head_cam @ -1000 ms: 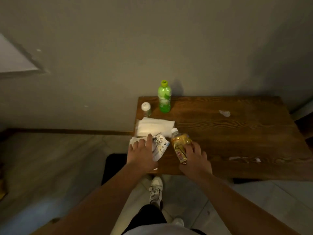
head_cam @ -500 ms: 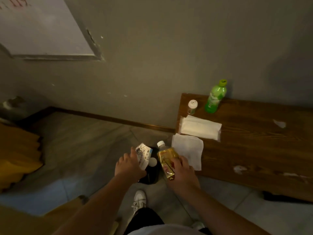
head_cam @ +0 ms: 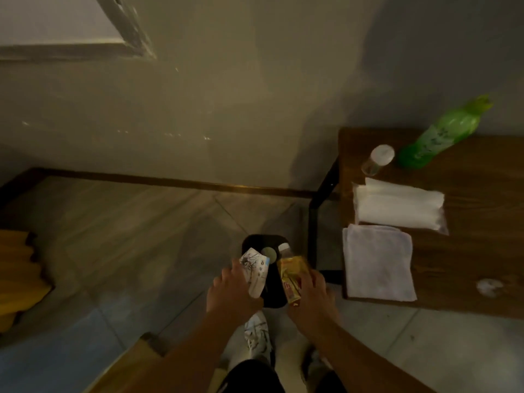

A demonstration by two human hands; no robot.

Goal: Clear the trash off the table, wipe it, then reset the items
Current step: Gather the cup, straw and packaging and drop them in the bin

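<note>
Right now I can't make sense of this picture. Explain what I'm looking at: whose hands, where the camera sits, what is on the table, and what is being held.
There is no machine here. A person wears a wide-angle camera on the head, looking forward and down, so the two bare arms reach in from the bottom edge. The left hand holds a crumpled white wrapper with dark print. The right hand holds a small yellow bottle with a white cap. Both are above a black bin on the floor beside the wooden table. On the table lie a folded white cloth, a pack of tissues, a small white-capped jar, a green bottle and a pale scrap near the front edge. The picture is dim and slightly blurred.
</note>
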